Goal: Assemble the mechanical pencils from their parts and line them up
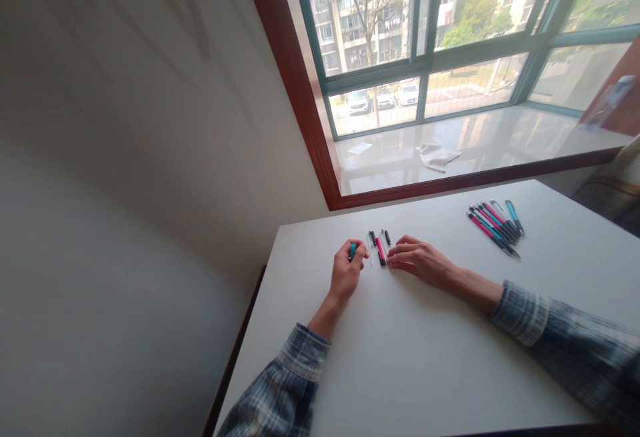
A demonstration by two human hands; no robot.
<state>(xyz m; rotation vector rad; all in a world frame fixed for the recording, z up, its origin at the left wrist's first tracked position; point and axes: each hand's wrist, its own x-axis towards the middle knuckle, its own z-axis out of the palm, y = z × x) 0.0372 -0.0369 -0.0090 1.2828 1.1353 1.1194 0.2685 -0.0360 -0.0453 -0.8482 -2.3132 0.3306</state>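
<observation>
My left hand (347, 265) is closed around a teal pen barrel (353, 251), whose end shows between thumb and fingers. My right hand (417, 260) rests low over the table, fingers stretched out, the tips beside a pink pen barrel (381, 250) with a black grip. Between the hands lie other pen parts: a thin clear refill (371, 250), a small black piece (373, 238) and another black piece (387, 237). Whether the right fingertips touch any of these parts I cannot tell.
On the white table (400, 357), several pens (493, 227) in pink, teal and black lie in a group at the far right. Beyond the table's back edge is a window sill (380, 170) with a crumpled cloth (437, 156). A wall stands on the left.
</observation>
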